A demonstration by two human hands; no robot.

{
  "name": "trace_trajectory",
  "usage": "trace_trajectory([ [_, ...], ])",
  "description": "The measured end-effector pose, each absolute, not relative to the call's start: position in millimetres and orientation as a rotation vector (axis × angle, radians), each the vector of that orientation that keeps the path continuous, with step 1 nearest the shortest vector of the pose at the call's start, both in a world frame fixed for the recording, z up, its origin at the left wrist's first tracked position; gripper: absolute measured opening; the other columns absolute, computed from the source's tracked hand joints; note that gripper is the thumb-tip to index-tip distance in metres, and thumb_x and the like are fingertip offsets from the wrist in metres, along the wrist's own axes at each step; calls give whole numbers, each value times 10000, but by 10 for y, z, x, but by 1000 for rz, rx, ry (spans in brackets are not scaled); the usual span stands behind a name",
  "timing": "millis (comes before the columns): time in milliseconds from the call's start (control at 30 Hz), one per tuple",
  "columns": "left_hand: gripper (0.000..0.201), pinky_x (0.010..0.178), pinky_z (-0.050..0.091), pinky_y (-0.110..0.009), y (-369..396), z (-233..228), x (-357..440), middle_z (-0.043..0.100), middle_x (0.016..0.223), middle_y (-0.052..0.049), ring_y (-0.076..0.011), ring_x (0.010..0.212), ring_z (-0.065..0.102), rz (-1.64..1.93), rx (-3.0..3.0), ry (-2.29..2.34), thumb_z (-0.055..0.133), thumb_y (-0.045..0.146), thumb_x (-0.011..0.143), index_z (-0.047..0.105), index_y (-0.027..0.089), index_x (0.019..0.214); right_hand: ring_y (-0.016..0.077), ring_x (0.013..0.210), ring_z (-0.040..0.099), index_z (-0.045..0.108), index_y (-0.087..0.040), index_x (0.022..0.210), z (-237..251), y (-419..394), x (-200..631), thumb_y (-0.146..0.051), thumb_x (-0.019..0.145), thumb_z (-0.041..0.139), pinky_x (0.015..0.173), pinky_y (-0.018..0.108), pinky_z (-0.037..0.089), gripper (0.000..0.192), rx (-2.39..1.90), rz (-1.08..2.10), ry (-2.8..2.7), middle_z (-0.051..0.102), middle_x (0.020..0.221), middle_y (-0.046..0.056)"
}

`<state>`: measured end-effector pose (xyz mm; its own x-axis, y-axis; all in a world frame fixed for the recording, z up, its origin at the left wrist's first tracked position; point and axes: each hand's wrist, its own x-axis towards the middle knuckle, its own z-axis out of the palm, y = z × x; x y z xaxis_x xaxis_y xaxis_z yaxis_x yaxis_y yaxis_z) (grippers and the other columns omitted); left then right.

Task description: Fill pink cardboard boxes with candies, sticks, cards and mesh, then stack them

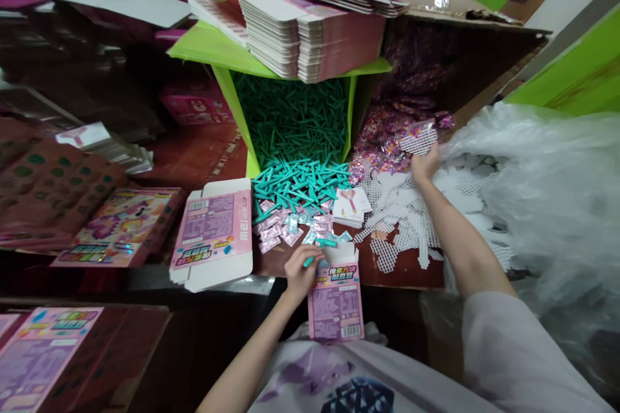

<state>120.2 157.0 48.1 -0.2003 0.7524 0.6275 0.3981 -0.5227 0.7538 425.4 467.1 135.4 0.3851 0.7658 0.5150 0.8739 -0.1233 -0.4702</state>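
Nearest the camera: printed shirt point(334, 371), below open pink box point(336, 303) at front edge of table point(407, 277). Narrow clearance along edge; bounded right by plastic sheeting point(557, 206). In left hand point(301, 274), beside box opening: teal stick point(309, 262), fingers curled closed. In right hand point(427, 161): white mesh piece point(419, 141), pinched.

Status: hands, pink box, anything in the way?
Left hand: teal stick, at the pink box. Right hand: white mesh piece. Pink box: far flap open. Possible clutter: sachets on the table beyond.
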Motion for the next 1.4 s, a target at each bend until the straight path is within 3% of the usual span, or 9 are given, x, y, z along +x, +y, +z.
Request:
trace_trajectory([
  [267,84,693,509,-281,1780,586,1340,619,773,-33,-151,758,627,1724,1147,1358,573,247,798,529,180,774,214,990,578,441,-72,1139,1818,4588,4145,-110,783,426,861,331,441,359,-1591,-333,-1413,580,1040,153],
  [567,149,695,455,-260,1754,635,1434,617,840,-36,-140,754,601,1415,1475,1477,449,216,870,517,187,1000,242,925,588,486,-149,1068,1914,3893,3822,-329,790,554,819,407,489,339,-1341,-255,-1498,570,974,101],
  [800,285,572,423,-238,2003,673,1354,596,671,6,-129,590,554,1210,1376,1204,406,346,896,481,175,1111,196,855,620,502,-198,996,2002,3410,3682,-376,781,604,792,365,512,298,-1032,-166,-1527,585,951,66],
  [933,357,555,390,-243,2219,735,1383,618,607,-3,-144,523,552,1028,1485,1475,383,453,900,538,170,1055,192,796,629,533,-204,929,1988,3284,3655,-349,733,669,768,368,512,279,-946,-112,-1551,614,878,44],
  [1067,435,630,390,-294,2196,755,1480,640,648,-84,-224,655,615,655,1805,1950,400,525,875,615,148,916,175,750,619,554,-217,884,2010,3190,3621,-285,658,735,739,343,506,298,-878,-7,-1493,624,850,17],
  [1167,537,707,400,-363,2042,711,1489,642,691,-144,-279,749,616,463,1949,1969,346,557,874,637,136,714,163,755,605,550,-209,882,1993,3043,3517,-249,651,727,714,319,497,294,-882,213,-1406,618,863,18],
  [1267,522,833,383,-428,1901,700,1429,648,798,-149,-304,907,584,726,1922,1832,353,533,871,625,144,652,158,752,595,543,-188,893,1814,2821,3309,-227,661,692,676,291,491,279,-904,551,-1435,615,850,17],
  [1333,494,869,391,-418,1881,737,1385,636,985,-136,-277,989,561,1123,1701,1669,301,512,890,639,152,895,150,708,582,547,-173,870,1596,2672,3133,-202,645,680,621,258,472,263,-924,738,-1582,608,787,-2],
  [1400,471,873,415,-373,1926,786,1350,595,1127,-112,-234,1023,557,1404,1405,1466,314,509,889,546,176,1129,132,628,553,542,-168,794,1356,2556,2965,-167,645,651,555,224,429,185,-947,852,-1796,575,691,-31],
])
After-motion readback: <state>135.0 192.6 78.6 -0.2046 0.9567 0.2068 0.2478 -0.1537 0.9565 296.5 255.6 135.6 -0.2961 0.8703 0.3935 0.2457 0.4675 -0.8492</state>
